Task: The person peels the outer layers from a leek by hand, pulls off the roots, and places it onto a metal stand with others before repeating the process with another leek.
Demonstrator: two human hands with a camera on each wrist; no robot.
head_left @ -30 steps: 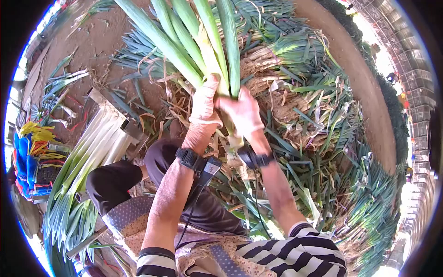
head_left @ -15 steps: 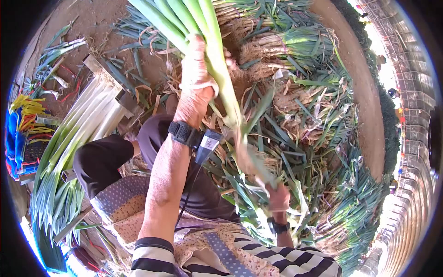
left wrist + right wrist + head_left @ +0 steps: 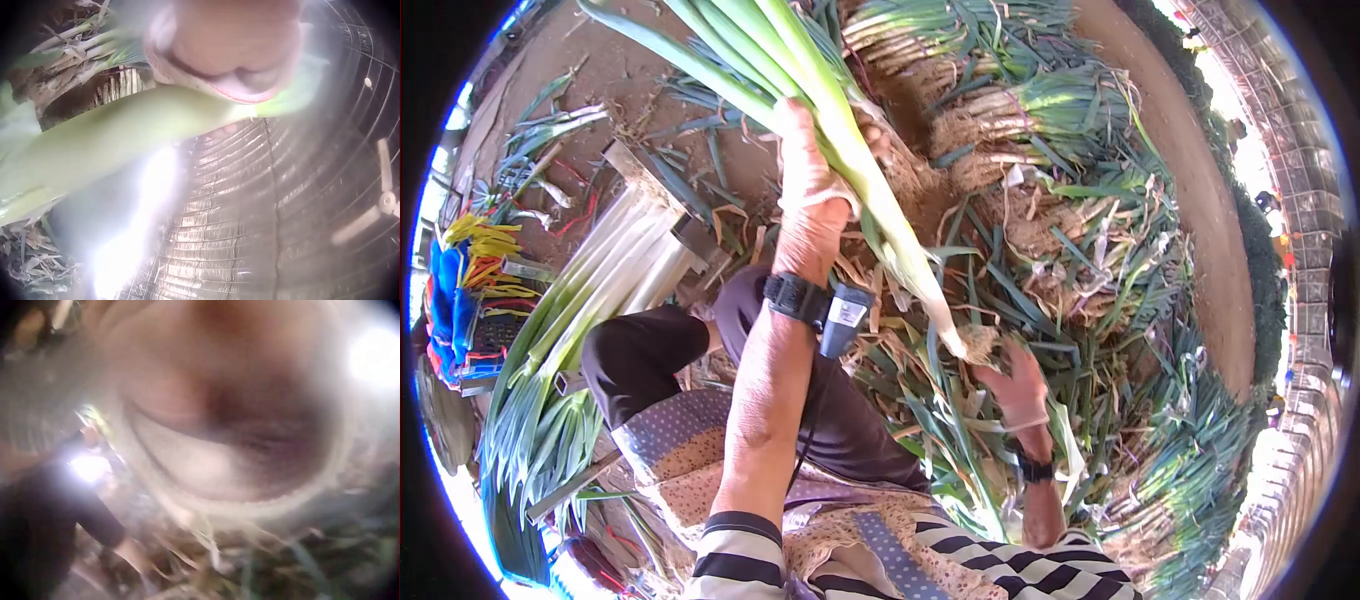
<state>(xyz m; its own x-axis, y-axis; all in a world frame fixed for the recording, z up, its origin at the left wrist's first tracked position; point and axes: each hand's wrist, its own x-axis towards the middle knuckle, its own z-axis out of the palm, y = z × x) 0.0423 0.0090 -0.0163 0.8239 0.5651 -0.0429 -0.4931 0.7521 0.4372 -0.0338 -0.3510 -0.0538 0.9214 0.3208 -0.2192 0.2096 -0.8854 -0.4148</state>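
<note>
My left hand (image 3: 808, 165) grips a long green onion (image 3: 870, 190) around its upper stalk, with the thumb lying along it. The green leaves fan out toward the top of the head view. The pale stem slants down right to a tuft of roots (image 3: 977, 344). In the left wrist view the thick stalk (image 3: 106, 131) crosses below the hand's pale cuff. My right hand (image 3: 1015, 388) is just below the roots, thumb and fingers spread, with nothing visible between them. The right wrist view is blurred, and the hand (image 3: 219, 381) fills much of it.
Cleaned green onions (image 3: 625, 245) lie in a metal rack (image 3: 700, 242) on the left. Beside them are blue and yellow ties (image 3: 465, 270). Bundles of unpeeled onions (image 3: 1040, 115) are heaped ahead and right. Stripped leaves (image 3: 960, 430) cover the ground by the knees (image 3: 645, 350).
My right hand left the upper stalk and swept down along it, dragging a blurred leaf strip, and is now apart below the roots. My left hand kept its grip, and the roots now show bare.
</note>
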